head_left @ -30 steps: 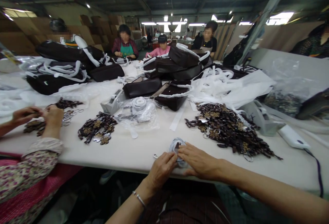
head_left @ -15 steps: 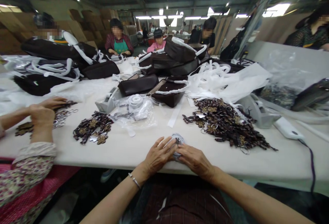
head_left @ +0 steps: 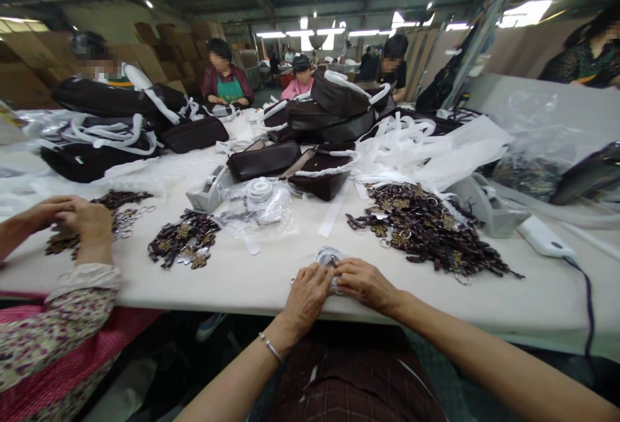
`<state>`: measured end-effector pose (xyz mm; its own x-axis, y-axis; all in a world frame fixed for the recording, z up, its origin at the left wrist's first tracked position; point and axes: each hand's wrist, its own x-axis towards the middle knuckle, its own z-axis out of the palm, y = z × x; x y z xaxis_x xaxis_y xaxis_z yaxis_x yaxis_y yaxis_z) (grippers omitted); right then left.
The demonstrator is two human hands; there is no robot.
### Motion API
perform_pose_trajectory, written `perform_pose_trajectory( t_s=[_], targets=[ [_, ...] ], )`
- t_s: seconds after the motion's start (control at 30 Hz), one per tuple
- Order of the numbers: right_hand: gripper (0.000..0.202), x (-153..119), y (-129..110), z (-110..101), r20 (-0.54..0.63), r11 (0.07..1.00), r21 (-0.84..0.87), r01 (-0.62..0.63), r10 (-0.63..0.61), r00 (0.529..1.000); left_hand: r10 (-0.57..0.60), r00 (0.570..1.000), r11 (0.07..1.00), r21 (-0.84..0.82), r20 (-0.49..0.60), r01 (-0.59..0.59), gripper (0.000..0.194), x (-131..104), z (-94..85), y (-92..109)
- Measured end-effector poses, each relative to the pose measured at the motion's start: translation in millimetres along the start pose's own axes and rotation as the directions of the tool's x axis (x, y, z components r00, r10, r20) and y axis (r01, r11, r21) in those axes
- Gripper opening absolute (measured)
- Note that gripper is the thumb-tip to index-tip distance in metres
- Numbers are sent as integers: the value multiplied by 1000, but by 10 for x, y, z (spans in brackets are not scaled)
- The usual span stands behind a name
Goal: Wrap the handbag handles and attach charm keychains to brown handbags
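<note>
My left hand (head_left: 307, 295) and my right hand (head_left: 364, 283) meet at the near edge of the white table (head_left: 252, 280). Together they pinch a small white bundle of metal rings (head_left: 328, 257) that rests on the table. The fingers of both hands curl onto it and cover its near side. A large heap of dark brown keychain charms (head_left: 426, 231) lies just right of my right hand. A smaller heap of the same charms (head_left: 184, 241) lies to the left of my left hand.
A co-worker's hands (head_left: 72, 218) in a floral sleeve work on charms at the left. A clear bag of rings (head_left: 256, 205), tape dispensers (head_left: 208, 189) (head_left: 479, 205), dark bags (head_left: 320, 176), white straps and a white device with cord (head_left: 545, 238) crowd the table. Several people sit at the far side.
My hands closed tighter on the ring bundle, fingers curling over it. The co-worker's hands at the left drew together over the charms.
</note>
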<state>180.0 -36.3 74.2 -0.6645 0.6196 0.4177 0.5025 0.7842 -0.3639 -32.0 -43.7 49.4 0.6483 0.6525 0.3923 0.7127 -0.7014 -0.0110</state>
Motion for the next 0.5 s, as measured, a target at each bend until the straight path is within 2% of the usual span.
perform_pose_trajectory(
  t_s=[0.1, 0.23, 0.33, 0.5],
  targets=[
    [11, -21, -63, 52, -58, 999, 37, -37, 39, 998, -8, 999, 1000, -26, -50, 7, 27, 8, -30, 8],
    [12, -66, -63, 112, -102, 992, 113, -54, 66, 993, 3, 991, 979, -200, -135, -30, 16, 31, -53, -16],
    [15, -11, 1, 86, -23, 995, 73, -68, 70, 997, -9, 988, 963, -267, -152, -32, 7, 71, 17, -20],
    [17, 152, 128, -76, 141, 994, -106, -39, 54, 988, -48, 971, 978, -210, -232, -2, 6, 148, 182, 30]
  ],
)
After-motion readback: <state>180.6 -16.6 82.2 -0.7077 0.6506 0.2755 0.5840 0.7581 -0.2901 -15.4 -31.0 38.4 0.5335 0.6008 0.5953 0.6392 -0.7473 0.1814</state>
